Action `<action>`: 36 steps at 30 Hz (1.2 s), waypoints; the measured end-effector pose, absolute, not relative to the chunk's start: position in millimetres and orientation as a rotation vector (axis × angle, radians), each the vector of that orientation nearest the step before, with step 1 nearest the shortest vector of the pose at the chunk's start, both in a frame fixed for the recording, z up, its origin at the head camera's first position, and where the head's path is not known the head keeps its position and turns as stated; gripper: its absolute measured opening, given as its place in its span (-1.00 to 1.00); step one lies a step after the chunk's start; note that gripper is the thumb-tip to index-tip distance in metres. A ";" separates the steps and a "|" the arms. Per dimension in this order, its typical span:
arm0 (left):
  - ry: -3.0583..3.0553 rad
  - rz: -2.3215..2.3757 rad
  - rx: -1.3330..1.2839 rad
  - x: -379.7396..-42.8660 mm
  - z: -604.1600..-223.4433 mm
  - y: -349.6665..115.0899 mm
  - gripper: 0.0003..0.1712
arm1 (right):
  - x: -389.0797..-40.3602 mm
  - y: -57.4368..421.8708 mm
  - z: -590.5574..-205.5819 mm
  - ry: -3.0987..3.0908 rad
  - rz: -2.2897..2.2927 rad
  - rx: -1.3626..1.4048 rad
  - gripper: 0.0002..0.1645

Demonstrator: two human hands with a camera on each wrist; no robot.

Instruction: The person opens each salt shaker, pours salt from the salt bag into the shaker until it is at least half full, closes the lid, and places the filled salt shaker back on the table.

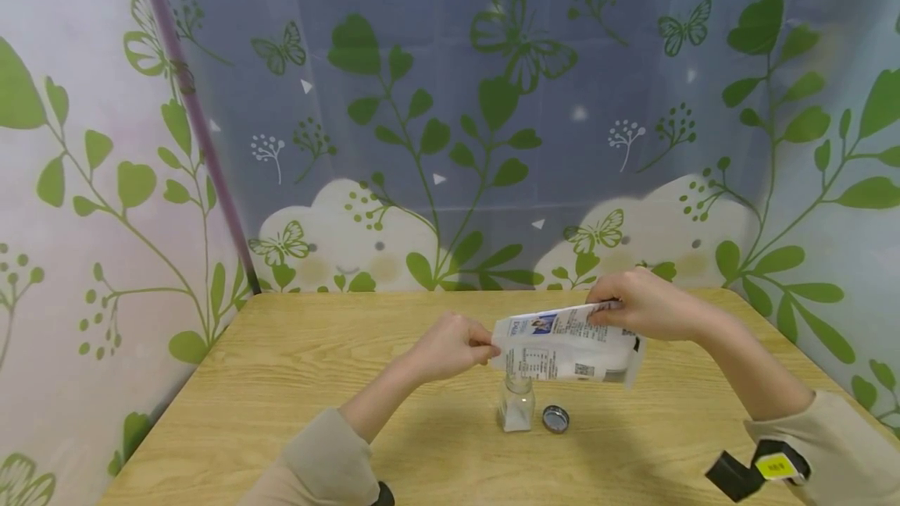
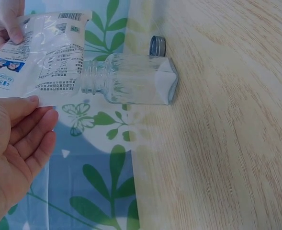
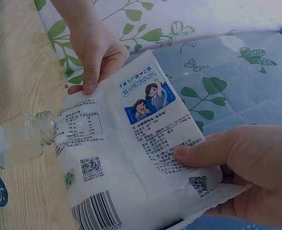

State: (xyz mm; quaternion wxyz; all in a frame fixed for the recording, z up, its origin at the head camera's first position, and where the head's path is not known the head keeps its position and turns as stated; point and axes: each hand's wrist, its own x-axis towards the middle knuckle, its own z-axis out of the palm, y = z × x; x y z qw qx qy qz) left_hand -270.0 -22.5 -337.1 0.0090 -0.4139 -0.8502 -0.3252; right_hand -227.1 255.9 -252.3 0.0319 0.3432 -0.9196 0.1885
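Printed white salt bag (image 1: 555, 350) is held tilted over a small glass jar (image 1: 518, 406), one corner at the jar's mouth. My left hand (image 1: 448, 347) pinches the bag's left corner between thumb and finger. At the opposite end, my right hand (image 1: 643, 304) grips the bag, thumb on the printed back in the right wrist view. White salt (image 2: 165, 81) covers the jar's bottom. The jar stands upright on the table without its lid. Whether salt is flowing at the mouth cannot be told, since the bag (image 3: 117, 143) hides the opening.
A silver screw lid (image 1: 555, 418) lies just right of the jar, its inside facing up. The wooden table (image 1: 316, 381) reaches back to a curtain (image 1: 436, 139) printed with leaves and butterflies, which also hangs at both sides.
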 end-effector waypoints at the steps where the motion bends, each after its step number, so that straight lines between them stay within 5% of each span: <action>1: -2.655 -1.018 -1.294 -270.2 -337.4 -22.6 -0.86 | -227.1 255.9 -252.4 -2.832 0.580 1.056 -0.93; 36: -2.687 -1.038 -1.267 -270.5 -338.6 -22.5 -0.86 | -227.8 255.3 -250.7 -2.844 0.545 1.045 -0.96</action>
